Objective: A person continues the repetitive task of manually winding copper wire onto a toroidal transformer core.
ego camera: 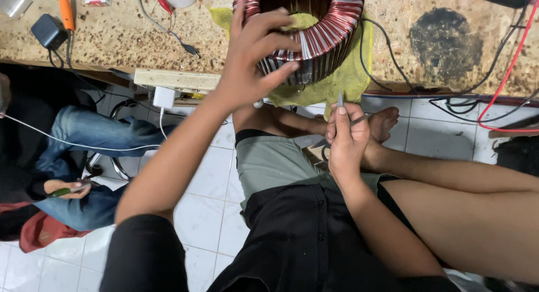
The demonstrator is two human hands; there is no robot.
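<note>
From the head view, my left hand [250, 56] reached up over the edge of the tabletop [112, 36], its grip spread wide and curled over the near rim of a big ring-shaped coil [323, 36] wound with reddish copper wire, fingertips pressing on the windings. The coil sat on a yellow-green cloth [348, 78] just under and beyond that grip. My right hand [347, 140] hung lower, below the tabletop's edge and near my knee, its grip closed tight round a thin metal tool [340, 99] whose tip pointed up toward the coil. Well off to the left of my left grip, another person in blue jeans [90, 135] sat on the tiled floor [208, 213], and black and red cables [505, 78] trailed to the right of my right grip.
</note>
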